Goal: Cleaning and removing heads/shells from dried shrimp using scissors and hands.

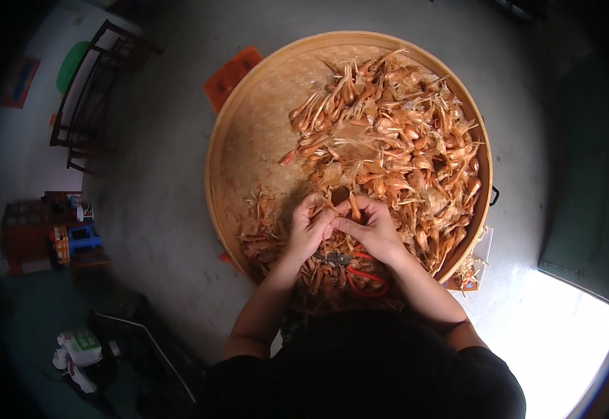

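A round woven bamboo tray (262, 110) holds a heap of dried shallots (409, 136) with papery skins and stems, mostly on its right side. My left hand (310, 220) and my right hand (370, 225) meet over the tray's near part. Between their fingertips is a shallot bulb, largely covered by the fingers; my right hand also has a dry shallot stem (355, 207) at its curled fingers. Just below my hands, scissors with red handles (364, 280) lie on loose skins. More skins (262, 209) are scattered left of my left hand.
An orange plastic stool (231, 76) shows beyond the tray's upper left rim. At the lower right, a box (474, 267) with dry scraps stands partly under the tray. A dark wooden rack (95, 89), a blue stool (83, 236) and a white bag (83, 346) are farther left.
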Available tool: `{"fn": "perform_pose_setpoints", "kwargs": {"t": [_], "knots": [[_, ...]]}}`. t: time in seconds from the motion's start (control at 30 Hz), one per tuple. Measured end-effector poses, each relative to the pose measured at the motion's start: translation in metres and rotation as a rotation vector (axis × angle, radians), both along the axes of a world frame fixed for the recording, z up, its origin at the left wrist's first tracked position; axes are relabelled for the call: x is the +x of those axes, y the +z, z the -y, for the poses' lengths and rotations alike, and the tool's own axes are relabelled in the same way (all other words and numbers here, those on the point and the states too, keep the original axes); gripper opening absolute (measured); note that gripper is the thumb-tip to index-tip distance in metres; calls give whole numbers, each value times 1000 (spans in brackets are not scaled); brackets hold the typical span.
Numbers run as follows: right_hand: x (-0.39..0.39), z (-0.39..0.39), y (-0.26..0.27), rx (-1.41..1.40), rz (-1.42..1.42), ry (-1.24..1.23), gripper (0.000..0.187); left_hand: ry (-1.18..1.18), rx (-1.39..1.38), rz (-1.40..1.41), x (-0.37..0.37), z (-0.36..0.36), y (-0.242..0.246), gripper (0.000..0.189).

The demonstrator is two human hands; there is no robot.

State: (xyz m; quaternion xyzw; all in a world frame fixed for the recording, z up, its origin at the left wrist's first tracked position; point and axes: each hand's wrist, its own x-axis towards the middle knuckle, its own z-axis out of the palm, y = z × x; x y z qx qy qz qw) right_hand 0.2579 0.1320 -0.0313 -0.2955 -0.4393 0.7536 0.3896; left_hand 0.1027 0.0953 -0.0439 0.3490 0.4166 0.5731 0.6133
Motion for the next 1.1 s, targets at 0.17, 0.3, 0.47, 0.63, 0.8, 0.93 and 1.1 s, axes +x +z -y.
{"fn": "perform_pose_setpoints", "kwargs": {"t": [0.17, 0.3, 0.47, 0.63, 0.8, 0.93, 1.1], "knots": [[6, -7, 2, -235, -60, 67, 6, -60, -24, 91, -3, -1, 0, 12], [10, -13, 7, -426, -239, 79, 5, -182, -30, 97, -3, -6, 11, 17], [4, -9, 5, -128, -28, -42, 6, -149, -58, -13, -3, -7, 6, 17], [-11, 3, 6, 183, 81, -262, 7, -99, -53, -75, -3, -6, 6, 15], [2, -6, 8, -153, -60, -63, 8, -92, -72, -57, -1, -5, 14, 13], [5, -10, 4, -293, -129, -15, 8, -130, -41, 15, -2, -4, 10, 11], [-1, 0, 6, -221, -58, -141, 9, 61, 130, -278, 8, 4, 10, 11]]}}
